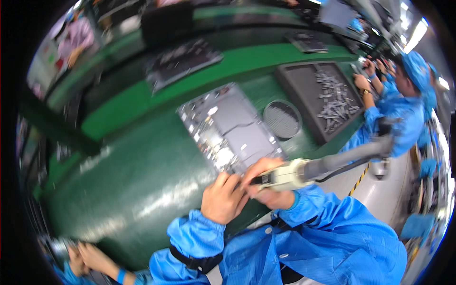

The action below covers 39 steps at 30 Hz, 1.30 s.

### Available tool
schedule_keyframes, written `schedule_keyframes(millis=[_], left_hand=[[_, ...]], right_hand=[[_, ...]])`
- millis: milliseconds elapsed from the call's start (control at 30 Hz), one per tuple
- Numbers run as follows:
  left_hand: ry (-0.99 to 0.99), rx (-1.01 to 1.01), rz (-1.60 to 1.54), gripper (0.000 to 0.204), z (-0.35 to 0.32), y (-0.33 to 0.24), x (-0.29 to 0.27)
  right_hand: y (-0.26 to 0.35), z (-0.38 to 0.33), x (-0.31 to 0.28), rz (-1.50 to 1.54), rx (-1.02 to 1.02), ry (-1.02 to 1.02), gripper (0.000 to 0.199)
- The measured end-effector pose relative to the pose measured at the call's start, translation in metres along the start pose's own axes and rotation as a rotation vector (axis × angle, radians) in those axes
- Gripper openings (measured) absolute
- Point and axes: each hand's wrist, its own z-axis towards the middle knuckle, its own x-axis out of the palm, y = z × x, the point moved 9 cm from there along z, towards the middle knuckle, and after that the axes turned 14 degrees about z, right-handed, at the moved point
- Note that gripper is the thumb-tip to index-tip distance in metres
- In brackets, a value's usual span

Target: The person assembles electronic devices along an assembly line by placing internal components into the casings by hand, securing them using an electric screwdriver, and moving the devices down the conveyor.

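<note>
- The right hand (268, 183) is wrapped around a cream electric screwdriver (285, 175), fingers closed on its body; the tool lies nearly level, tip toward the left.
- The left hand (223, 197) sits at the tool's tip, fingers curled together; whether they pinch anything cannot be told.
- Both hands are at the near edge of an opened grey device panel (230, 128), which lies flat on the green workbench (133, 185).
- A round mesh dish (282, 119) sits just right of the panel.
- A dark tray (304, 90) beyond holds small metal parts (335, 99).
- A co-worker's hands (88, 259) show at lower left.
</note>
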Motion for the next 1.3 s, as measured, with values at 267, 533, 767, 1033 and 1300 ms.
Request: schedule_keyframes(millis=[267, 533, 767, 1033, 1300], left_hand=[[0.031, 0.032, 0.146, 0.027, 0.001, -0.019, 0.006], [0.155, 0.107, 0.328, 0.027, 0.003, -0.042, 0.014], [-0.106, -0.071, 0.311, 0.019, -0.004, -0.028, -0.021], [0.314, -0.701, -0.116, 0.033, -0.014, 0.035, 0.01], [0.806, -0.571, -0.334, 0.038, -0.024, 0.066, 0.031]], right_hand=[[0.024, 0.005, -0.074, 0.367, 0.07, -0.422, 0.022], [0.025, -0.027, -0.191, -0.328, 0.216, -0.626, 0.053], [0.054, -0.056, -0.189, -0.455, -0.007, -0.613, 0.049], [0.012, -0.055, -0.15, -0.549, 0.36, -0.326, 0.04], [-0.05, -0.042, -0.12, 0.114, 0.771, -0.118, 0.041]])
